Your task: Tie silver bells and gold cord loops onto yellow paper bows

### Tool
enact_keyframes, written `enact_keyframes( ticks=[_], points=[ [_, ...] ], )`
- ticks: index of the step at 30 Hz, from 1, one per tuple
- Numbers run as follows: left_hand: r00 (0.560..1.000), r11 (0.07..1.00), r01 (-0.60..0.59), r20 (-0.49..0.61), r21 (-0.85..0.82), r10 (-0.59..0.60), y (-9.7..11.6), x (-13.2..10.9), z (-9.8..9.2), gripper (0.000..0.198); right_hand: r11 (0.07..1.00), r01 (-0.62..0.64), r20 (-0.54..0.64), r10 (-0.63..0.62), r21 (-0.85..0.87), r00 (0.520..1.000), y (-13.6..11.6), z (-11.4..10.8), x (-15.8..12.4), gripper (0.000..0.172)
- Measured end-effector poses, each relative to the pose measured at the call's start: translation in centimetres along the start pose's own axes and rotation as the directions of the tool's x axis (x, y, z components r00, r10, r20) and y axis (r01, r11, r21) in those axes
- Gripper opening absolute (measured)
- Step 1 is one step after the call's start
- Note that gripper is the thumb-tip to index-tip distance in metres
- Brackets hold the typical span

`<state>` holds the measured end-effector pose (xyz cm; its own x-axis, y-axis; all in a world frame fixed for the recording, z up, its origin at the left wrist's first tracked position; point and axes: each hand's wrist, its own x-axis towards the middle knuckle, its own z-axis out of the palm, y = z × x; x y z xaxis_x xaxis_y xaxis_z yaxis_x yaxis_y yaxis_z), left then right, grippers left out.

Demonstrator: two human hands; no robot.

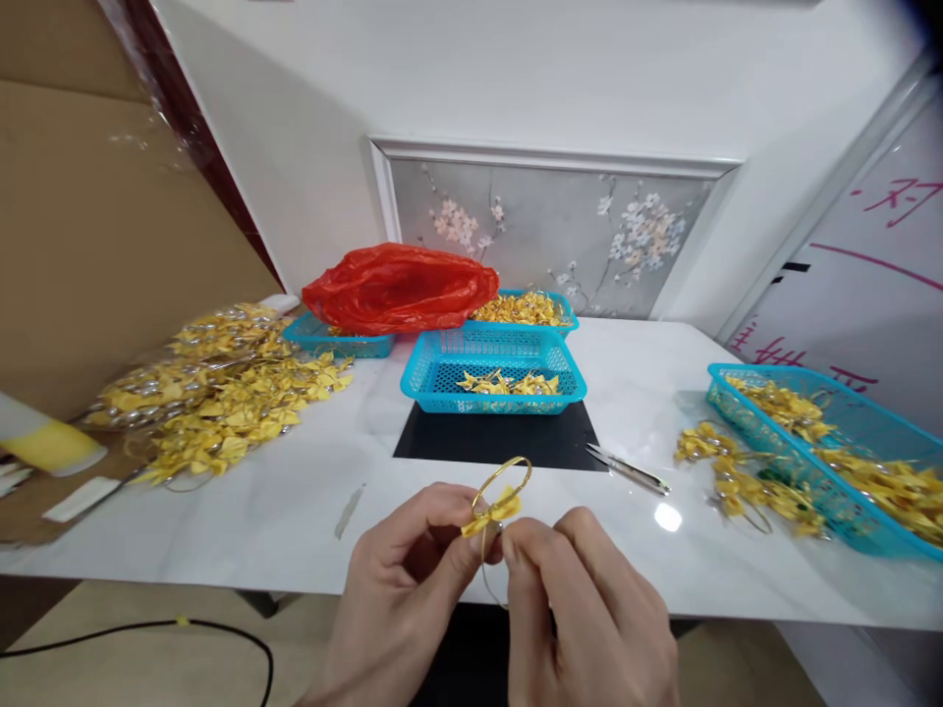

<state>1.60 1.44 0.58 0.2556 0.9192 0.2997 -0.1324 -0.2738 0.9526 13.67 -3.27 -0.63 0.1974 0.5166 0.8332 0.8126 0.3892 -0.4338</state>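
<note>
Assembly step in hand: left hand [402,579] and right hand [582,599] both pinch a yellow bow [492,512] on a gold wire ring [505,483], held over the near edge of the white surface [309,501], near centre. Judged: the next move calls for fine fingertip control at the bow. Open room lies just ahead; scissors [628,469] lie right, the middle blue basket [493,368] beyond, a bow pile [221,393] far left.
</note>
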Motion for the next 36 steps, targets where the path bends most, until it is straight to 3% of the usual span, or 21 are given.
enact_keyframes(
  ticks=[4, 7, 13, 16, 20, 25, 29, 31, 34, 36],
  points=[
    [1.0, 0.998, -0.016, -0.016, 0.058, 0.017, 0.1, 0.0, 0.2, 0.013, 1.0, -0.009, 0.014, 0.009, 0.001, 1.0, 0.1, 0.1, -0.1, 0.012],
    [0.999, 0.999, 0.029, -0.029, 0.027, -0.029, 0.2, 0.0, 0.1, 0.012, 0.991, -0.109, 0.063, 0.104, 0.083, 0.993, -0.3, -0.1, 0.1, 0.012],
    [0.984, 0.985, 0.174, 0.03, -0.015, -0.174, 0.4, -0.1, -0.5, 0.006, 0.875, -0.351, 0.309, 0.251, 0.334, 0.918, 0.0, -1.6, 0.6, 0.017],
    [0.973, 0.975, 0.219, 0.079, -0.035, -0.216, 0.5, -0.2, -0.5, 0.005, 0.827, -0.395, 0.344, 0.264, 0.399, 0.901, 0.8, -1.8, 0.5, 0.017],
    [0.962, 0.962, 0.261, 0.101, -0.077, -0.253, 0.6, -0.5, -0.4, 0.006, 0.813, -0.449, 0.321, 0.342, 0.37, 0.883, 1.1, -1.1, 0.1, 0.012],
    [0.954, 0.949, 0.286, 0.132, -0.134, -0.269, 0.3, -0.5, -0.5, 0.005, 0.741, -0.585, 0.379, 0.463, 0.331, 0.801, 1.2, -0.8, 0.3, 0.01],
    [0.915, 0.889, 0.393, 0.195, -0.234, -0.353, 0.4, -0.2, -0.6, 0.011, 0.562, -0.688, 0.628, 0.343, 0.459, 0.699, 3.3, -2.4, 1.4, 0.013],
    [0.889, 0.848, 0.446, 0.25, -0.285, -0.384, 0.6, -0.1, -0.5, 0.014, 0.455, -0.732, 0.668, 0.33, 0.506, 0.667, 4.7, -2.8, 2.0, 0.02],
    [0.853, 0.795, 0.511, 0.306, -0.327, -0.422, 0.6, 0.0, -0.3, 0.016, 0.15, -0.852, 0.788, 0.328, 0.501, 0.521, 5.7, -2.0, 2.1, 0.028],
    [0.84, 0.788, 0.529, 0.328, -0.314, -0.433, 0.5, 0.1, -0.2, 0.018, -0.066, -0.894, 0.881, 0.217, 0.443, 0.42, 5.6, -0.9, 1.9, 0.032]
  ],
)
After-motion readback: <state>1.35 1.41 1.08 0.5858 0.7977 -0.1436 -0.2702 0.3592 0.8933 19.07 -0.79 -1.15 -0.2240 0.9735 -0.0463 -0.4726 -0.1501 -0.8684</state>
